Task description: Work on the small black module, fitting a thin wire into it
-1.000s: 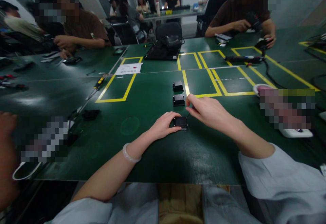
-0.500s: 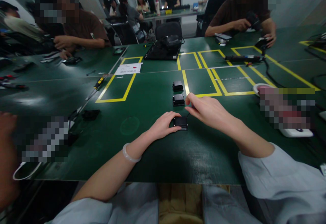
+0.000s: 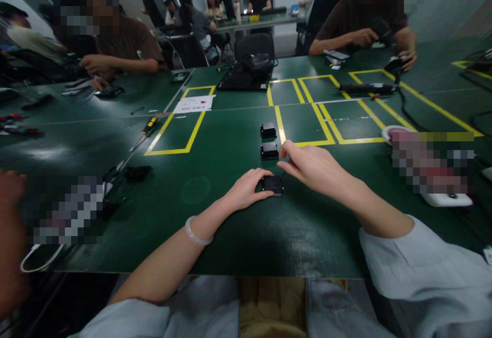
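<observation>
Head view: a black box (image 3: 272, 184) is gripped on the green table (image 3: 238, 246) by the left hand (image 3: 246, 189), thumb and fingers being closed about its left side. A thin dark tool (image 3: 285, 173) is pinched in the fingertips of the right hand (image 3: 315, 166), its shaft directed down at the right end of the box; whether contact is made cannot be told. Beyond, a second box (image 3: 269, 151) and a third box (image 3: 268, 130) are lined up. Farther left, a screwdriver (image 3: 149, 125) is laid near a paper sheet (image 3: 194, 103).
</observation>
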The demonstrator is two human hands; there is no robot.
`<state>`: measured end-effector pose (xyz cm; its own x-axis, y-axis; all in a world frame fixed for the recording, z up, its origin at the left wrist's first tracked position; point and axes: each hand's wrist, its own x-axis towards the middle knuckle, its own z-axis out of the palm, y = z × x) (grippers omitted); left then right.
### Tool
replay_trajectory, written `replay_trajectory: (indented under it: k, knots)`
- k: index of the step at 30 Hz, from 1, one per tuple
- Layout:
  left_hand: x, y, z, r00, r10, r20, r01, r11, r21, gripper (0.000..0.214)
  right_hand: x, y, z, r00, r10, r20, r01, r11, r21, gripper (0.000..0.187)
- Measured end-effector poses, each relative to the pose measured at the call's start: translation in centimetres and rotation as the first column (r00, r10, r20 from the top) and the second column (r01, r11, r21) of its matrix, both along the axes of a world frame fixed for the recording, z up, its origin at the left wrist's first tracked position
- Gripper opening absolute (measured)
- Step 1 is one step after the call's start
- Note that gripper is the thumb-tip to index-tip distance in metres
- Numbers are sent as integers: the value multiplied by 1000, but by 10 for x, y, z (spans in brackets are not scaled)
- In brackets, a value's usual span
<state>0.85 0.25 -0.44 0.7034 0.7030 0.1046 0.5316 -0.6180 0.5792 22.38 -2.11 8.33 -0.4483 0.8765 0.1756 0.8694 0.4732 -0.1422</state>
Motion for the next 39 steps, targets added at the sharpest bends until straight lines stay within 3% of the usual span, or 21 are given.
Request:
replay_trajectory:
  k: [28, 35, 39]
  knots:
    - [-1, 1, -3, 1000, -14, 12, 14, 1000, 21, 39, 0, -1, -1, 999, 21, -42, -23, 999, -32, 22]
    - [-2, 1, -2, 1000, -7, 2, 7, 1000, 11, 39, -2, 0, -2, 1000, -20, -6, 20, 1000, 16, 26]
    - [-2, 1, -2, 1000, -8, 13, 8, 1000, 6, 39, -2, 0, -3, 1000, -11, 22, 11, 1000, 28, 19]
